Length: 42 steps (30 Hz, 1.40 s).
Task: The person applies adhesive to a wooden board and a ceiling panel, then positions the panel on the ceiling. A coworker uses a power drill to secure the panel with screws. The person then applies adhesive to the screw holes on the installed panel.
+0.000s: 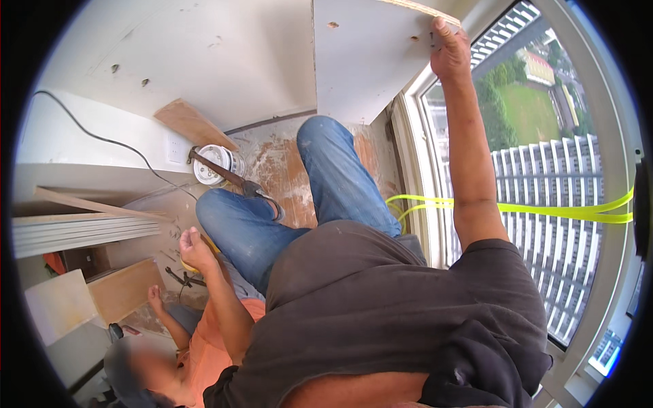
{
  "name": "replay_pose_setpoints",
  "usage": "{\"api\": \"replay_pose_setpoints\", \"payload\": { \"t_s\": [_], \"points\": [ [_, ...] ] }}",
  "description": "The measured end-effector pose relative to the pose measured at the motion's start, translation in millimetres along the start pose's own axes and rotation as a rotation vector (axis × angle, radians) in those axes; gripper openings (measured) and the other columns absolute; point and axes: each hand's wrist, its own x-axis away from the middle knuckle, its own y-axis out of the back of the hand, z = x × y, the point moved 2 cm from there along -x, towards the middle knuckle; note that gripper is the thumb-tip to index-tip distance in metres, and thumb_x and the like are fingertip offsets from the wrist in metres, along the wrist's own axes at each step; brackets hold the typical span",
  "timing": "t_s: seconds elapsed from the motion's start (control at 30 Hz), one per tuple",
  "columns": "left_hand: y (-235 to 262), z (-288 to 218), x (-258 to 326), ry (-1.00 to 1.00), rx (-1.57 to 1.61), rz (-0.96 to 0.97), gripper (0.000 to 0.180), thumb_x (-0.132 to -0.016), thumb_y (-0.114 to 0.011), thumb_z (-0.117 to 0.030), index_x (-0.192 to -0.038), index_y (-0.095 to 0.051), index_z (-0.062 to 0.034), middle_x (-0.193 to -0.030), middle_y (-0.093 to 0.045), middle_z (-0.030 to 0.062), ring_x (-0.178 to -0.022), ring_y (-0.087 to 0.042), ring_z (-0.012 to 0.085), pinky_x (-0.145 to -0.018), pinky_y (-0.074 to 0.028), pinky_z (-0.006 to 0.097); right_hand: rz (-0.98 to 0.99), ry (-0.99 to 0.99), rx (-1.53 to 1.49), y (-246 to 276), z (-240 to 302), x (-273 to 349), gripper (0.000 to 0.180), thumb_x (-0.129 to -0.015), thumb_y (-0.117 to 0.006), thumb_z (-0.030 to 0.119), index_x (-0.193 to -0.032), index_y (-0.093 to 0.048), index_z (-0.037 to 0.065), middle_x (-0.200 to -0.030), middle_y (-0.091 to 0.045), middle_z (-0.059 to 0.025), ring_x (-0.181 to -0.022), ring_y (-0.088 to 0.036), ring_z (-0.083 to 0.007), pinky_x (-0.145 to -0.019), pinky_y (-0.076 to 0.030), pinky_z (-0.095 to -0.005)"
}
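My right hand (450,51) reaches up beside the window and grips the edge of a white board (374,58). The board stands upright, with small chipped holes in its face and a raw chipboard edge on top. My left hand (197,251) hangs low past my bent knee, fingers curled in, and nothing shows in it. Close by that hand, a dark metal tool (183,279) lies on the floor. In front of my legs, a hammer (221,167) with a brown handle rests across a round white tub (207,174).
A co-worker in an orange shirt (221,340) sits close at my left. Stacked white panels (88,234) and loose boards (126,289) lie at the left. A black cable (115,141) crosses the wall. Yellow-green straps (564,212) run past the window (537,170). Dust covers the floor (279,160).
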Motion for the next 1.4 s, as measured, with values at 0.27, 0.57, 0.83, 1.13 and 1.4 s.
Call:
{"api": "replay_pose_setpoints", "payload": {
  "t_s": [0.27, 0.57, 0.83, 1.13, 1.4],
  "points": [
    [18.4, -22.6, -7.1, 0.197, 0.122, -0.022, 0.037, -0.098, -0.074, -0.018, -0.123, -0.066, 0.0072, -0.099, -0.073, 0.01, -0.083, -0.068, 0.0143, -0.066, -0.052, 0.025, -0.111, -0.095, 0.091, 108.1, -53.6, 18.2, 0.038, -0.088, -0.085, 0.02, -0.116, -0.072, -0.002, -0.109, -0.074, -0.0093, -0.098, -0.069, -0.0192, -0.089, -0.057, -0.0356],
    [11.3, -4.2, 9.0, 0.196, 0.097, -0.087, 0.03, -0.095, -0.076, -0.013, -0.116, -0.069, 0.0061, -0.09, -0.071, 0.0063, -0.079, -0.066, 0.0128, -0.069, -0.053, 0.026, -0.273, -0.299, 0.019, 207.7, -101.3, 3.9, 0.056, -0.095, -0.078, 0.039, -0.131, -0.064, -0.002, -0.126, -0.069, -0.0116, -0.117, -0.064, -0.0245, -0.107, -0.049, -0.0409],
    [10.5, 76.5, 21.8, 0.166, -0.104, -0.037, 0.036, -0.088, -0.081, -0.024, -0.109, -0.074, 0.0044, -0.095, -0.076, 0.0144, -0.087, -0.071, 0.0229, -0.083, -0.056, 0.036, -0.515, -0.559, 0.682, 187.7, -97.9, -42.6, 0.114, -0.089, -0.049, 0.089, -0.157, -0.043, -0.003, -0.161, -0.045, -0.0176, -0.14, -0.05, -0.0354, -0.111, -0.045, -0.0484],
    [15.8, 121.8, 107.5, 0.418, -0.314, 0.092, 0.035, -0.086, -0.075, -0.03, -0.104, -0.08, -0.0002, -0.093, -0.079, 0.0184, -0.09, -0.076, 0.0275, -0.084, -0.057, 0.038, -0.517, -0.394, 0.742, 180.1, -109.6, -26.1, 0.1, -0.093, -0.062, 0.074, -0.157, -0.044, -0.001, -0.158, -0.046, -0.024, -0.137, -0.051, -0.0401, -0.112, -0.042, -0.0566],
    [4.4, 167.9, 127.0, 0.52, -0.346, 0.166, 0.035, -0.082, -0.076, -0.033, -0.098, -0.081, -0.002, -0.087, -0.077, 0.0213, -0.085, -0.076, 0.0372, -0.082, -0.057, 0.045, -0.27, -0.227, 1.377, 135.2, -126.9, 72.6, 0.097, -0.097, -0.056, 0.073, -0.144, -0.055, -0.012, -0.147, -0.056, -0.0321, -0.134, -0.056, -0.0425, -0.116, -0.041, -0.0502]
  ]
}}
